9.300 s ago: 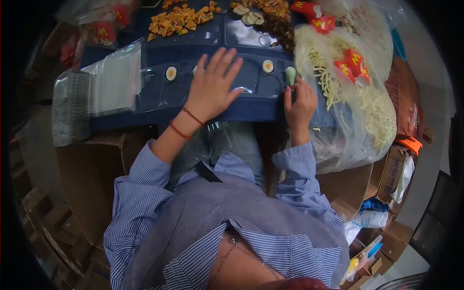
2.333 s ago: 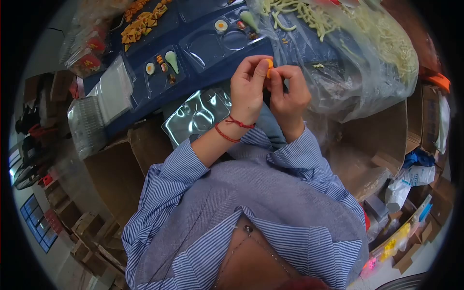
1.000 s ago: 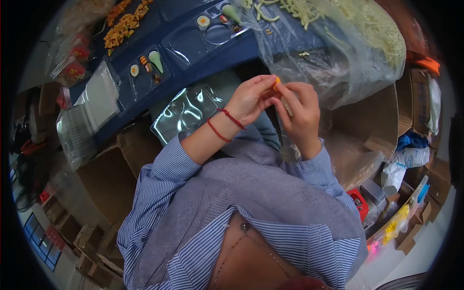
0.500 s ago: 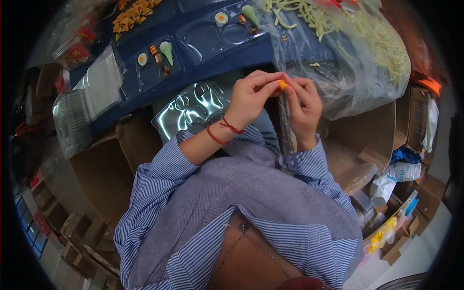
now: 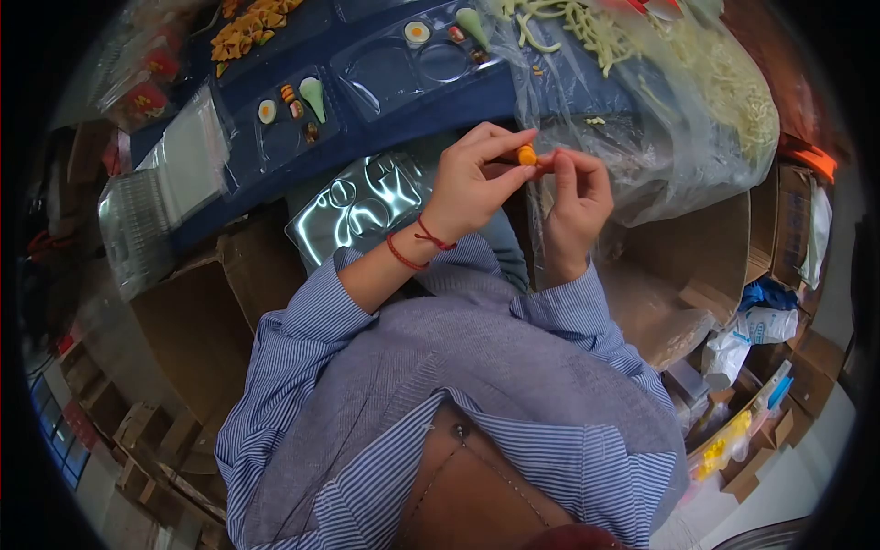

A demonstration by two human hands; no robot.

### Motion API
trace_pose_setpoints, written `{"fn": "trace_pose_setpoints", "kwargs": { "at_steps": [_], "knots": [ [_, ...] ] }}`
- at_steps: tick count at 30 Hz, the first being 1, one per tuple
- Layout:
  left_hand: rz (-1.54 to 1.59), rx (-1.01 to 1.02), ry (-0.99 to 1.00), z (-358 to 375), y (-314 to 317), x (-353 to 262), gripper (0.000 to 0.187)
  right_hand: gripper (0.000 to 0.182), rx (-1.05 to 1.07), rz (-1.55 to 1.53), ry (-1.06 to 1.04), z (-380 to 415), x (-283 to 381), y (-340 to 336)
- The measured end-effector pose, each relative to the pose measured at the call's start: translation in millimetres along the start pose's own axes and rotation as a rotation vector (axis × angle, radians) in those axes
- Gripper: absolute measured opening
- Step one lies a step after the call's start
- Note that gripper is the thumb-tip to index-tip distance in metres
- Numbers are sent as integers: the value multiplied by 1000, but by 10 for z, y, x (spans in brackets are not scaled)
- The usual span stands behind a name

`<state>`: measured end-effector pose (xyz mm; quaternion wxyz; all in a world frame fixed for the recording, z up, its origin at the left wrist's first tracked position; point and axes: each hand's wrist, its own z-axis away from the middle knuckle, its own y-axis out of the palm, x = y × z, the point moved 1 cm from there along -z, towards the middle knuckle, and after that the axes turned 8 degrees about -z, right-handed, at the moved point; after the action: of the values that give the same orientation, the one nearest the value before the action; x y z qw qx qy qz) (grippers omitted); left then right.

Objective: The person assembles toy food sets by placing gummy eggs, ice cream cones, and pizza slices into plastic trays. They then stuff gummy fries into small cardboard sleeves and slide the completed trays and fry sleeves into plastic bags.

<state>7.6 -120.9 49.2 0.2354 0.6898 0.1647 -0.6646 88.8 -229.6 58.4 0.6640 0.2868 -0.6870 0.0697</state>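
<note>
Between the thumb and forefinger of my left hand is a small orange piece, held upright in front of the table's edge. My right hand is beside it, thumb and forefinger pinched together near the piece; what they hold, if anything, is too small to tell. On the blue cloth, a clear tray carries an egg piece, a pale green cone and small striped pieces. Another clear tray bears a second egg piece and green cone.
Cream-coloured strands lie in clear plastic at the right. Orange pieces are heaped at the back left. Stacked clear trays overhang the left edge, and a shiny tray rests below the table edge. Cardboard boxes flank my body.
My hands have moved slightly apart. More of the orange piece now shows, in my left fingers, and my right fingertips have shifted to its right.
</note>
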Motion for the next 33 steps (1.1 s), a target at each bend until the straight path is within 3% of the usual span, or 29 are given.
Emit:
{"fn": "trace_pose_setpoints", "kwargs": {
  "at_steps": [2,3,5,7,9,11,15,19,23,25,30,33],
  "knots": [
    [67,26,-44,-9,-26,53,40,11,-24,16,-10,-28,97,-122],
    [134,50,-86,-21,-53,69,40,14,-31,214,-80,-43,178,-284],
    [219,40,-145,-53,-126,22,39,10,142,1050,-235,-103,376,-799],
    [303,26,-196,-136,-261,-41,39,16,338,1677,172,-140,575,-1061],
    [-167,28,-3,-345,-535,-92,41,21,434,1668,187,-37,640,-1155],
    [-606,-124,206,-640,-802,-159,32,26,526,1663,198,-102,596,-1084],
    [-1193,-295,429,-1314,-1119,35,25,31,500,1136,-340,-489,293,-332],
    [-1334,-191,328,-1578,-1165,240,24,29,553,948,-511,-957,-80,246],
    [-1177,-162,337,-1518,-1230,242,30,27,616,874,-672,-1258,-261,521],
    [-1163,-229,468,-1419,-1220,173,28,26,632,905,-667,-1347,-376,534],
    [-1248,-325,439,-1441,-1166,262,22,24,700,1031,-694,-1401,-510,642],
    [-1260,-375,448,-1498,-1159,317,16,26,622,1108,-732,-1516,-550,688]
  ]
}}
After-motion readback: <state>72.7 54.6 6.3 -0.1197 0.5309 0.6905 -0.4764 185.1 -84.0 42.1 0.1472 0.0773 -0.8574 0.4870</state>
